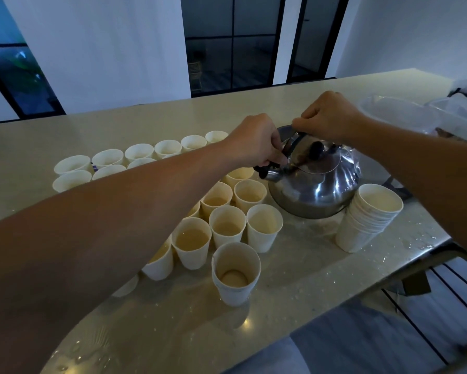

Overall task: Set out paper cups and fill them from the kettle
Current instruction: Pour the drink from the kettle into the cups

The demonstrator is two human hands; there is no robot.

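Observation:
A shiny steel kettle (314, 188) stands on the pale counter (135, 125), its black-capped spout pointing left. My left hand (254, 140) pinches the spout cap. My right hand (328, 116) grips the top of the kettle's handle. Several white paper cups (228, 226) stand left of and in front of the kettle; the nearer ones hold liquid. Two rows of cups (108, 163) run along the far left, partly hidden by my left forearm. One cup (236, 273) stands alone at the front. A stack of nested cups (368, 218) sits right of the kettle.
Water drops lie on the counter around the kettle and along the front edge. Clear plastic containers (399, 117) sit at the far right. A black wire chair frame (429, 306) shows below the counter's right end. Dark windows are behind the counter.

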